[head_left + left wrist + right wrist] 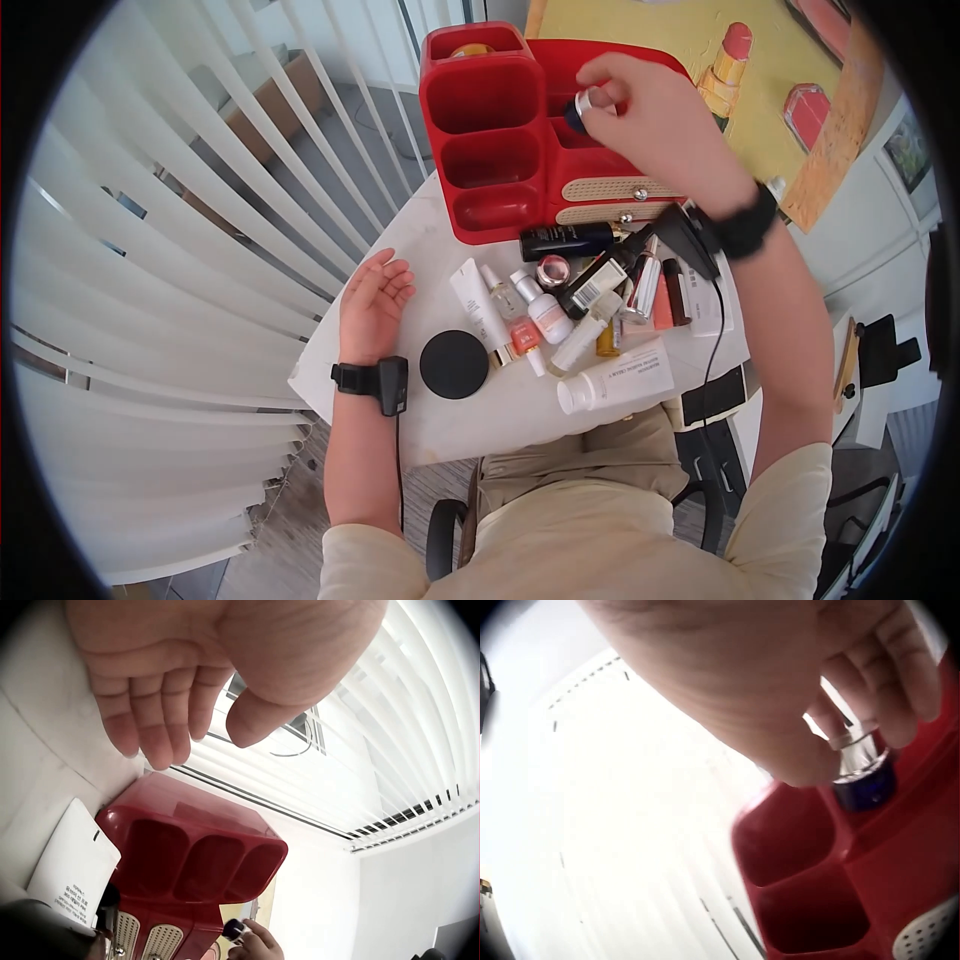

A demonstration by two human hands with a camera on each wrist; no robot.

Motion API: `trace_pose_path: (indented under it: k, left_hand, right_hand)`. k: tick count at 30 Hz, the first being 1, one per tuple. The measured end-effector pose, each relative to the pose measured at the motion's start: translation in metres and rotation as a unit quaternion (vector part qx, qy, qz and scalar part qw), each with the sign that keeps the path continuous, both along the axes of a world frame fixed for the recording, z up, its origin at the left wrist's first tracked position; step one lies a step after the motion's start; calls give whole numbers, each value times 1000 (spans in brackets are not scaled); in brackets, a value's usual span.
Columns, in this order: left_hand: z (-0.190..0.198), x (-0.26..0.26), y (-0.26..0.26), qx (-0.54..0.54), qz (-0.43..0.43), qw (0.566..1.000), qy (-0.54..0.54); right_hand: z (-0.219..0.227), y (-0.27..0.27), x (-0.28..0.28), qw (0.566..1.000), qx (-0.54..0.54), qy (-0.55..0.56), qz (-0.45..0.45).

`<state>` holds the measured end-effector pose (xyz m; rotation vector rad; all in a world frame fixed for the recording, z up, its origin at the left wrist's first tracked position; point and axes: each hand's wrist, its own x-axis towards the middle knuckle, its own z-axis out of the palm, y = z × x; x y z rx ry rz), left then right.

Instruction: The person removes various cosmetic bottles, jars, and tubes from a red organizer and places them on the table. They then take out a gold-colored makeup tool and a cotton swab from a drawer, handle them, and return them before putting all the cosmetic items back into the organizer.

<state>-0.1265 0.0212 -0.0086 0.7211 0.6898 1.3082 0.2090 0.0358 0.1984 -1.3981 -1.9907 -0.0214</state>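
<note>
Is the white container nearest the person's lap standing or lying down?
Lying down: the white container stretches lengthwise along the table, its cap pointing sideways and its printed side facing up.

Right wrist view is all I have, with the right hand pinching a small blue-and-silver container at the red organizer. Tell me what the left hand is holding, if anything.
Observer: The left hand holds nothing.
Operator: Name what lies on the table just beside the left wrist camera.
Observer: A round, flat-topped black object; I can't tell what it contains.
Operator: Now report what sits in front of the drawers of the red organizer.
Observer: A jumble of bottles and tubes lies there, between the drawers and the person.
</note>
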Motion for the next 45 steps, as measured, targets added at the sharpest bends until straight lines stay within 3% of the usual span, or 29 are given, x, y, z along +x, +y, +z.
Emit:
trace_pose_path:
  k: [3,7,10,20,23,24,27,31,35,39,43,45]
  left_hand:
    - [2,1,0,6,-3,1000,7]
    - [3,3,-1,1,0,1000,17]
    - [3,3,-3,0,8,1000,15]
    - [3,5,-2,0,6,1000,16]
    - [2,5,-2,4,3,1000,12]
    - [2,5,-2,4,2,1000,14]
    - [0,6,-3,4,6,1000,27]
    - [-1,6,-4,19,4,999,31]
    - [-3,10,-5,12,23,999,41]
    - [-1,12,-5,14,30,997,64]
    - [22,15,-10,-18,85,980,178]
    - [46,17,-12,16,113,938,328]
  right_hand:
    - [-7,-48,-20,965,-225,83,108]
    - [-86,-50,-36,927,-298,-82,215]
    - [-113,-45,-43,905,-349,-88,227]
    - [-101,-58,-24,958,-232,-57,160]
    - [-82,-72,-5,967,-208,24,148]
    - [-78,-81,5,966,-202,101,126]
    - [-95,-113,34,928,-123,344,74]
    - [-139,-171,81,876,-33,476,-74]
    - [-199,-209,136,834,63,509,-204]
    - [-235,-219,182,804,69,541,-237]
    - [-237,-216,193,811,52,526,-252]
    - [-241,-215,196,810,30,533,-242]
